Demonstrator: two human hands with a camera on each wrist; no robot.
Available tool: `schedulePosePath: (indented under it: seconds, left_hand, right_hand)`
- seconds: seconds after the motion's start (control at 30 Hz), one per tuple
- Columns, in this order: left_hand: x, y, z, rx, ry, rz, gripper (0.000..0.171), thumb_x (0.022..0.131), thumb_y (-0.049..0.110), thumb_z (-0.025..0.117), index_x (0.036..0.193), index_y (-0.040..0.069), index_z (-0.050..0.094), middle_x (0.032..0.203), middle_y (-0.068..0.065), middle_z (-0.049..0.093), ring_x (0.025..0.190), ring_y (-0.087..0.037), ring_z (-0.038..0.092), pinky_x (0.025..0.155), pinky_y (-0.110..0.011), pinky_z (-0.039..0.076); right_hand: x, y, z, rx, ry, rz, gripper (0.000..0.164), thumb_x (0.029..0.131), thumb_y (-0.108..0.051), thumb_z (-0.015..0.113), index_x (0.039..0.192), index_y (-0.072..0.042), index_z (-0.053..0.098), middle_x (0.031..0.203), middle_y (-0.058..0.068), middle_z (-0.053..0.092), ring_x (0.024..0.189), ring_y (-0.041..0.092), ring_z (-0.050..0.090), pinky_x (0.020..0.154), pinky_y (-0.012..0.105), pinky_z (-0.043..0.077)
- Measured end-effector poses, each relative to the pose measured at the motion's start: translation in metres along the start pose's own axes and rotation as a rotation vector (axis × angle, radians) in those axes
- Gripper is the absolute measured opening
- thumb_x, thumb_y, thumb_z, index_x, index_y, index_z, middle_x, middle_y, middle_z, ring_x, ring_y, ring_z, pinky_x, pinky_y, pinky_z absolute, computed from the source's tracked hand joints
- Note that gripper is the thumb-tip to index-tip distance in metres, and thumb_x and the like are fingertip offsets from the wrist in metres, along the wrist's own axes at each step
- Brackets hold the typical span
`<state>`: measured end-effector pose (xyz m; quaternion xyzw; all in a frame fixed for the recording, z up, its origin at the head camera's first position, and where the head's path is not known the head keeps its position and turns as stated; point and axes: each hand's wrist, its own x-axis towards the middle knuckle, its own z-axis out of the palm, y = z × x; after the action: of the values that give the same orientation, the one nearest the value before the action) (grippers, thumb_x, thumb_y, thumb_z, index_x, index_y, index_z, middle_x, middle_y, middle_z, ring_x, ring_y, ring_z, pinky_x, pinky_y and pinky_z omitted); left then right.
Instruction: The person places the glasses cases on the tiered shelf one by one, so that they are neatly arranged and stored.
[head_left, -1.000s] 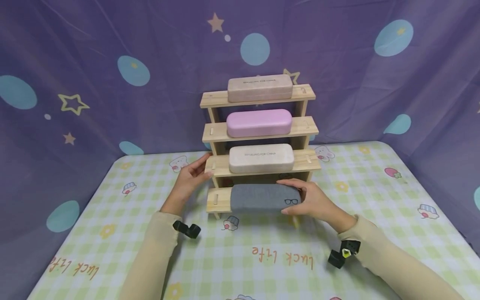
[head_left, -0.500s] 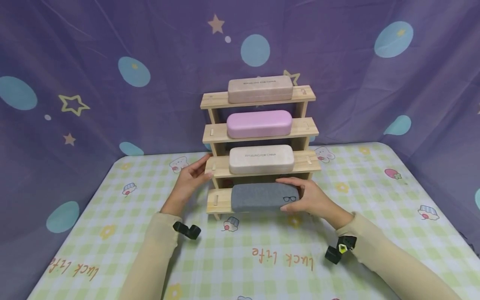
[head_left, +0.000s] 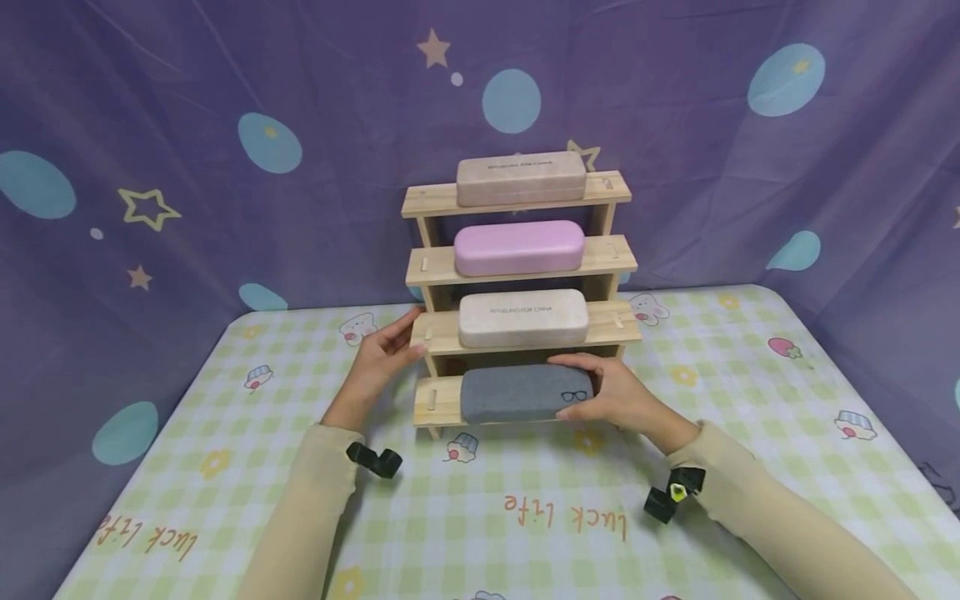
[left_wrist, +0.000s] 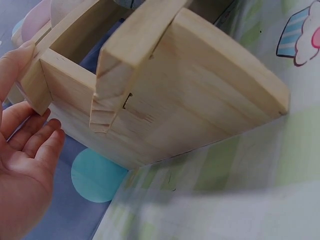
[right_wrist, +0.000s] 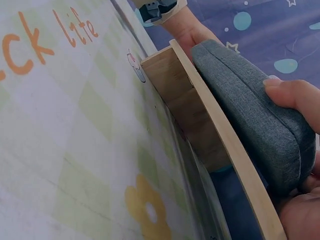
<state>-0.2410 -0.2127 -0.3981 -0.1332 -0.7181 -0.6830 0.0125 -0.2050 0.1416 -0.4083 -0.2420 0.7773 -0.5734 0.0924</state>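
Note:
A four-step wooden display stand (head_left: 442, 401) carries one glasses case per step. My right hand (head_left: 626, 400) grips the right end of the grey-blue glasses case (head_left: 517, 393), thumb at the front and fingers behind. In the right wrist view this cloth case (right_wrist: 255, 115) lies along the lowest board. My left hand (head_left: 377, 358) pinches the left end of the second board from the bottom, thumb above and fingers below, as the left wrist view of the hand (left_wrist: 27, 160) shows. On the upper steps lie a white case (head_left: 523, 318), a pink case (head_left: 519, 248) and a beige case (head_left: 521, 179).
A green-and-white checked cloth (head_left: 420, 533) covers the table. Behind the stand hangs a purple curtain (head_left: 360, 100) with stars and blue ovals. Small black cameras (head_left: 375, 460) are strapped to both wrists.
My right hand has moved slightly left and back with the grey-blue glasses case, which now sits farther onto the lowest step. My left hand has stayed on the board.

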Motion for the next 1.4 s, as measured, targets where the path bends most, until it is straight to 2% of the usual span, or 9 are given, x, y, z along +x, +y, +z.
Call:
schedulePosePath:
  seconds: [0.33, 0.7, 1.4]
  left_hand:
    - [-0.0001, 0.0, 0.0005, -0.017, -0.007, 0.002, 0.06, 0.087, -0.007, 0.06, 0.141, -0.006, 0.036, 0.145, -0.021, 0.037, 0.132, -0.029, 0.039, 0.099, -0.017, 0.042]
    - [-0.0003, 0.0011, 0.0013, -0.024, -0.011, -0.009, 0.06, 0.087, -0.006, 0.06, 0.142, -0.004, 0.036, 0.147, -0.019, 0.036, 0.133, -0.025, 0.039, 0.1, -0.018, 0.041]
    - [0.0007, -0.0009, -0.0004, -0.036, -0.015, -0.005, 0.06, 0.087, -0.008, 0.059, 0.142, -0.006, 0.034, 0.147, -0.02, 0.035, 0.134, -0.029, 0.035, 0.101, -0.018, 0.039]
  right_hand:
    - [0.0015, -0.0006, 0.0015, -0.038, 0.012, 0.021, 0.073, 0.063, -0.01, 0.086, 0.13, -0.008, 0.057, 0.107, 0.014, 0.061, 0.089, 0.023, 0.058, 0.073, 0.03, 0.054]
    - [0.002, 0.0012, 0.0003, -0.08, -0.004, -0.004, 0.071, 0.066, -0.013, 0.084, 0.131, -0.008, 0.056, 0.109, 0.013, 0.061, 0.09, 0.022, 0.058, 0.074, 0.03, 0.053]
    - [0.0038, 0.0033, -0.0007, -0.1, -0.025, -0.023, 0.069, 0.07, -0.016, 0.083, 0.132, -0.004, 0.053, 0.113, 0.015, 0.061, 0.093, 0.021, 0.058, 0.076, 0.028, 0.052]
